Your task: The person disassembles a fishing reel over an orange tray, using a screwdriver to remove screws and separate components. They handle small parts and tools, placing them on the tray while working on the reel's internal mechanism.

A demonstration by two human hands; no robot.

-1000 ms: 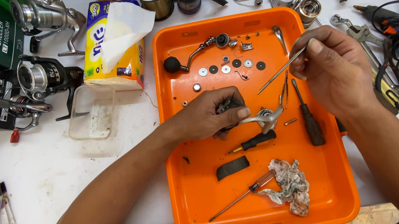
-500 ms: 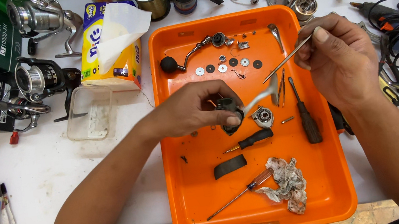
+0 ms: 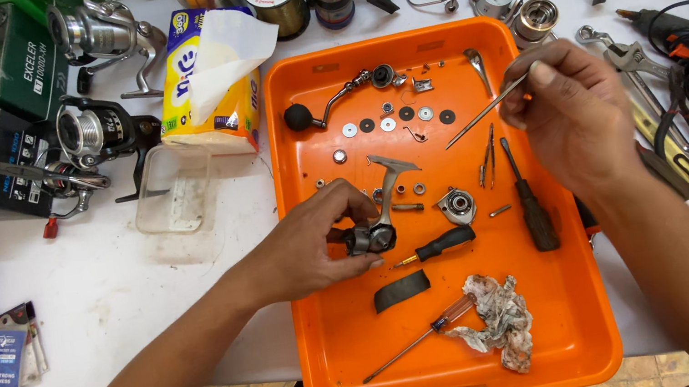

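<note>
Clenched around a dark reel body [image 3: 369, 234], the left hand [image 3: 316, 248] held it just above the floor of the orange tray [image 3: 343, 359], the part's grey metal foot sticking up past the fingers. Its grip was closed from the left side, thumb over the top. Over the tray's upper right corner the right hand [image 3: 572, 116] pinched a thin metal pick [image 3: 484, 112] between thumb and fingertips, the tool slanting down to the left with its tip above the tray and clear of the reel body. Between the two hands lay a round bearing housing [image 3: 457, 203] and a black-handled screwdriver [image 3: 529, 196]; just below the left hand sat a smaller screwdriver [image 3: 436, 248] and a black curved piece [image 3: 401, 290]. Small washers [image 3: 388, 122] were lined up near a crank handle [image 3: 330, 104] at the top. A dirty rag [image 3: 498, 321] rested low in the tray, which sat on the white surface [image 3: 149, 298] beside a tissue box [image 3: 207, 82]
</note>
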